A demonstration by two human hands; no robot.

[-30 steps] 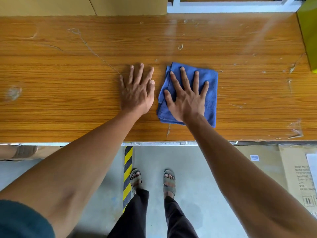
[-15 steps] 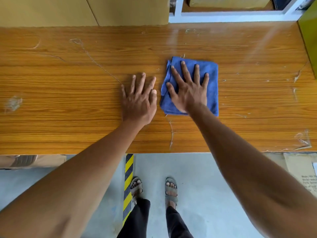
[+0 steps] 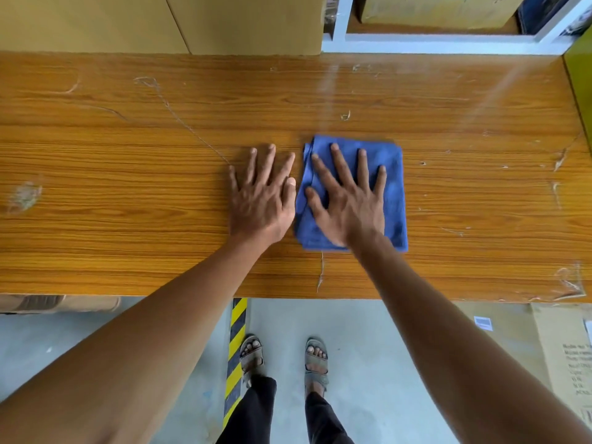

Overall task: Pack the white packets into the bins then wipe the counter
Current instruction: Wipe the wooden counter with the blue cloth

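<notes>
A folded blue cloth (image 3: 392, 174) lies flat on the wooden counter (image 3: 128, 193), a little right of centre. My right hand (image 3: 347, 197) presses on the cloth with straight, spread fingers. My left hand (image 3: 261, 195) rests flat on the bare wood just left of the cloth, fingers straight, its thumb beside the cloth's left edge. No white packets are in view. A green bin (image 3: 579, 88) shows at the counter's far right edge.
Scratches and tape scraps mark the counter, with a pale smudge (image 3: 24, 195) at far left. Tan boxes (image 3: 160, 24) stand behind the counter, a white shelf (image 3: 448, 43) with boxes at back right. Cardboard (image 3: 563, 357) lies on the floor at right.
My right hand slid the cloth away from me, then back toward the front edge. My left hand stayed flat on the wood beside it.
</notes>
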